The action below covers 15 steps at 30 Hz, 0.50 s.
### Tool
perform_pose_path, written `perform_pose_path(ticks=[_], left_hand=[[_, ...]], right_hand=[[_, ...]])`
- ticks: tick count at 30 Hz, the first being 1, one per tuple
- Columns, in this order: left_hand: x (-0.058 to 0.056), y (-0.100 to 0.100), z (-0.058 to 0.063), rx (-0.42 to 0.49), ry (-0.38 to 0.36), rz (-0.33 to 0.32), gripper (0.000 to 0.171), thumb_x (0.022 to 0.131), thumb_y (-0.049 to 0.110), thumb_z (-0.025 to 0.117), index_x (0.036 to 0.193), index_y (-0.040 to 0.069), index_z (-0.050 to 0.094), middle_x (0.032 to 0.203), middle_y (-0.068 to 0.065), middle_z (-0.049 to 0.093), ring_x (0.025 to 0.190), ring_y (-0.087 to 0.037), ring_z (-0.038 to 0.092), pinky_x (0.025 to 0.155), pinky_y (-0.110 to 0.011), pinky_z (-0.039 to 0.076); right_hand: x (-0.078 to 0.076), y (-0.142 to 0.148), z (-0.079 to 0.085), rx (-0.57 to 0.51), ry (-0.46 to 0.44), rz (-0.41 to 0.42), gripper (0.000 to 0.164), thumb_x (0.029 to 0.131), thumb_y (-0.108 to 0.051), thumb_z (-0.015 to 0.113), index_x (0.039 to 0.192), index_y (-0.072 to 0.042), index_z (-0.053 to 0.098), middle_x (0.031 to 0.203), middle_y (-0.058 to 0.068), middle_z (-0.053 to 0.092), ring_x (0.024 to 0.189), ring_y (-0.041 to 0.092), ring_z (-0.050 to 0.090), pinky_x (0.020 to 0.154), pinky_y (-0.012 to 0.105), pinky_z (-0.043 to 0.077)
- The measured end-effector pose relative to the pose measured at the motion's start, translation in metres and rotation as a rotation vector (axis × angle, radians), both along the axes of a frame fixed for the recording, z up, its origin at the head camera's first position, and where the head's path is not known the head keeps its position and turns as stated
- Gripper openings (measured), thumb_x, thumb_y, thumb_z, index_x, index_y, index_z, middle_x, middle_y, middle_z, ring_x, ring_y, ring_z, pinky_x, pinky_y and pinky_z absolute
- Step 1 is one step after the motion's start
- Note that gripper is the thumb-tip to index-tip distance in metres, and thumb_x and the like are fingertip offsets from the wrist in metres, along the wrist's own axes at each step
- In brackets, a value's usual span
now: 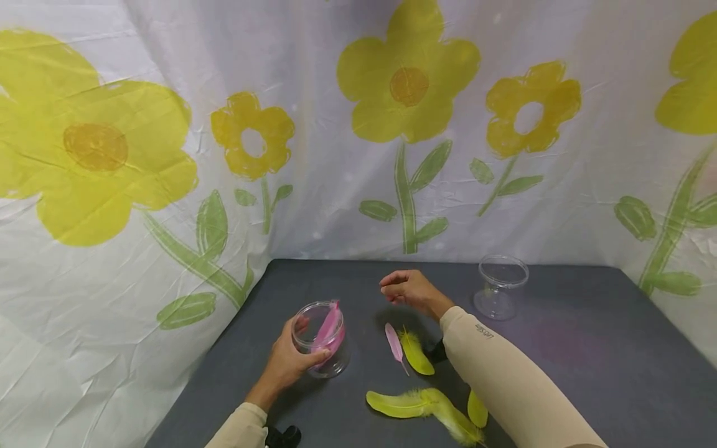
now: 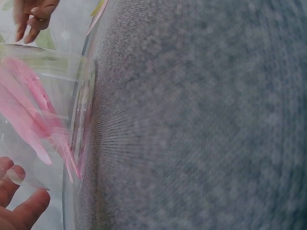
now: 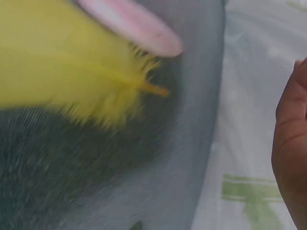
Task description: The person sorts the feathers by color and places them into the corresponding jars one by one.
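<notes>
Jar (image 1: pixel 307 343): left part of table (image 1: pixel 566 323), mouth up, pink feathers (image 1: pixel 328 330) leaning inside.
Left hand (image 1: pixel 285 363): fingers clamped round the jar's side, presumably steadying it with the mouth unobstructed.
Right hand (image 1: pixel 413 291): above the table; fingers loosely bent, nothing visible in them.
Loose pink feather (image 1: pixel 394 343): beside a yellow feather (image 1: pixel 416 353), apparently for easy reach.
Second jar (image 1: pixel 502 292): stands well apart.

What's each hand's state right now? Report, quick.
Left hand: holding the clear plastic jar with pink feathers inside.
Right hand: open, fingers loosely bent, holding nothing.
</notes>
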State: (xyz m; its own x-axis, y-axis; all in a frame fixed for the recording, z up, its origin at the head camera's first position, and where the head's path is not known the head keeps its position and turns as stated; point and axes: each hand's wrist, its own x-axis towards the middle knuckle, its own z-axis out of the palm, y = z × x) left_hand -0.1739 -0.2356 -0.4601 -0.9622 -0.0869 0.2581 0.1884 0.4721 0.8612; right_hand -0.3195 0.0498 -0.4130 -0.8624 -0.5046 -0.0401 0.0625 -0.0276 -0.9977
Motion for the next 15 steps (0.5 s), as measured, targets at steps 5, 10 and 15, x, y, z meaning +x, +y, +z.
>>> perform_pose_path(ticks=[5, 10, 15], left_hand=[[0.000, 0.000, -0.003, -0.002, -0.005, -0.003, 0.098, 0.065, 0.022, 0.091, 0.140, -0.005, 0.034, 0.137, -0.021, 0.049, 0.128, -0.036, 0.044, 0.102, -0.053, 0.035], [-0.001, 0.000, -0.002, -0.003, -0.003, -0.005, 0.098, 0.066, 0.022, 0.091, 0.141, -0.004, 0.033, 0.137, -0.021, 0.048, 0.129, -0.036, 0.043, 0.103, -0.053, 0.034], [-0.002, -0.001, -0.003, 0.004, -0.003, -0.012, 0.096, 0.066, 0.022, 0.090, 0.140, -0.003, 0.034, 0.138, -0.022, 0.048, 0.129, -0.035, 0.043, 0.103, -0.053, 0.034]], right_hand=[[-0.007, 0.009, -0.016, 0.096, 0.016, 0.089, 0.024, 0.089, -0.004, 0.069, 0.110, 0.006, 0.065, 0.103, 0.025, 0.062, 0.077, 0.027, 0.059, 0.076, 0.044, 0.051], [-0.013, 0.015, -0.025, 0.170, 0.011, 0.152, 0.028, 0.088, -0.005, 0.070, 0.113, 0.007, 0.065, 0.114, 0.030, 0.059, 0.077, 0.026, 0.059, 0.074, 0.042, 0.052], [-0.017, 0.017, -0.036, 0.198, -0.009, 0.196, 0.031, 0.088, -0.004, 0.070, 0.115, 0.009, 0.063, 0.111, 0.025, 0.063, 0.072, 0.021, 0.059, 0.066, 0.034, 0.051]])
